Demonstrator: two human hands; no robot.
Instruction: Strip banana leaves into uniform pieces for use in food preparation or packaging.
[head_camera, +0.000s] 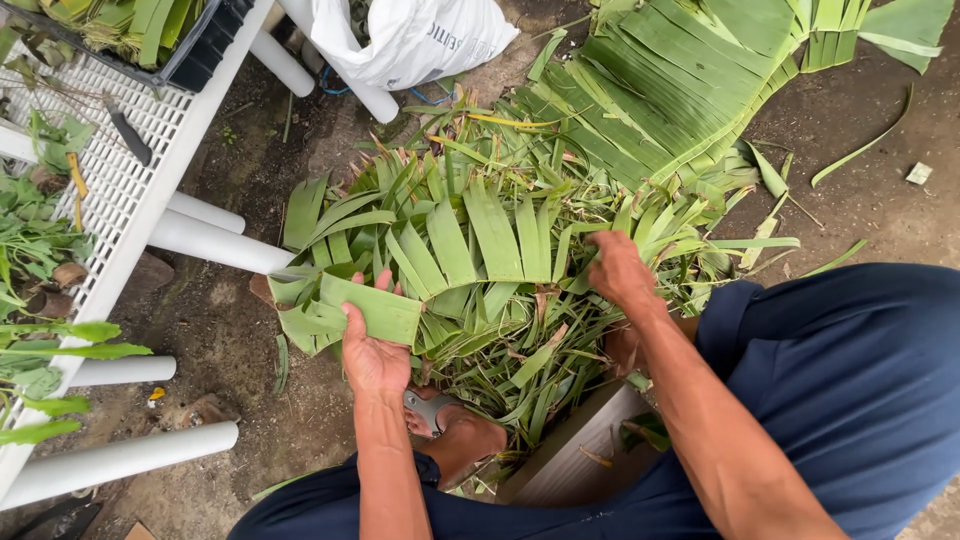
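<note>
Flat, smooth green leaf strips (480, 240), squarely cut at the ends, lie fanned over a pile of narrow trimmings (520, 370) on bare dirt. The left hand (372, 352) is partly closed, thumb on top, gripping a small stack of strips (345, 310) at the pile's left edge. The right hand (618, 268) presses into the pile with fingers curled under leaves; its grip cannot be told. A white perforated table (130, 190) stands on the left, resting on four round white legs.

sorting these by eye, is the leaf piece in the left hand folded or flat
Flat. The leaf piece lies spread across the left hand, thumb on top, with no crease showing.
</note>
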